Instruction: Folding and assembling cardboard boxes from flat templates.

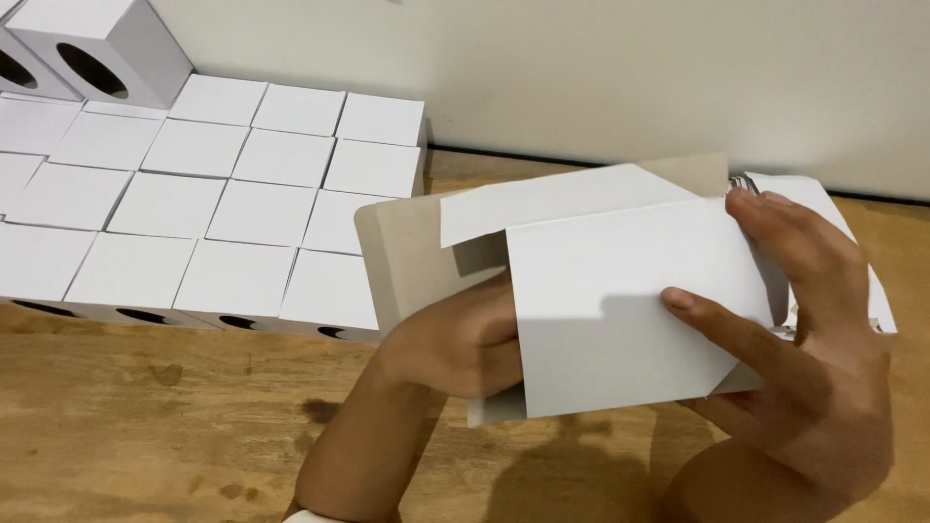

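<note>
I hold a white cardboard box [620, 300] in front of me, its flaps unfolded and the grey-brown inner side of one flap facing up at the left. My left hand [465, 339] grips the box from below and behind its left side, partly hidden by a white panel. My right hand [804, 329] clasps the right side, thumb pressed on the front panel and fingers curled over the top right corner. A metallic object shows just above those fingertips, mostly hidden.
Several closed white boxes [194, 203] stand packed in rows on the wooden table [145, 416] at the left, some with round cut-outs in their front faces. Two more boxes with round holes [97, 48] sit on top at the far left. A pale wall [630, 68] rises behind.
</note>
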